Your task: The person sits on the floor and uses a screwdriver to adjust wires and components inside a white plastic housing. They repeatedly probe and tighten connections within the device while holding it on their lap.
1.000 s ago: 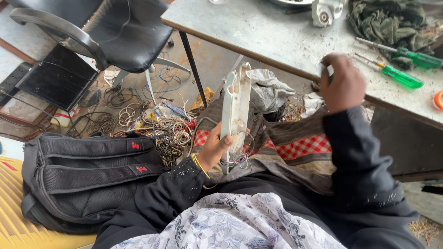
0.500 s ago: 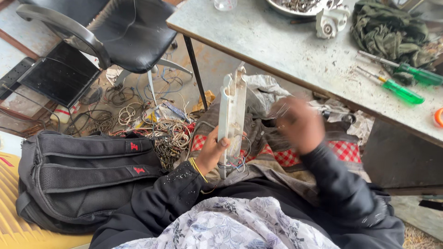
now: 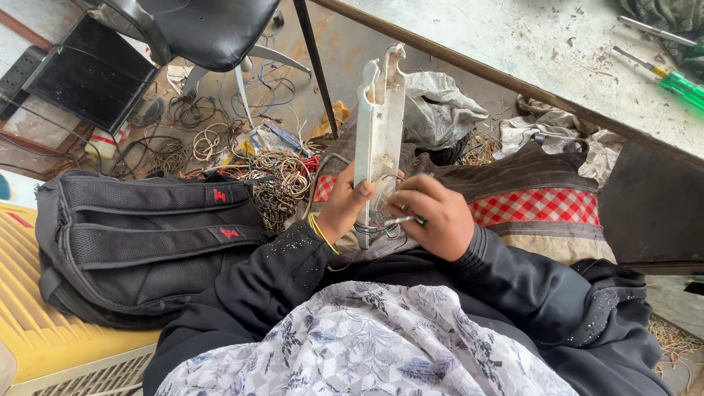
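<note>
Gripping white plastic housing (image 3: 379, 132) upright, left hand (image 3: 343, 205) closed, right hand (image 3: 433, 220) pinching screwdriver (image 3: 402, 219).

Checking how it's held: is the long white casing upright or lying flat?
Upright: the white casing stands on end, left hand gripping its lower part.

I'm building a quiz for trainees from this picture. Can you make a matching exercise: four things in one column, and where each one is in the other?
Things:
1. white casing
2. black backpack
3. green-handled screwdriver
4. coiled wires

Places:
A. on the table
B. on the floor beside the chair
C. resting on the yellow crate
D. held upright in the left hand

Pairs: 1-D, 2-C, 3-A, 4-B

The right hand works a small tool at the casing's base.
</note>
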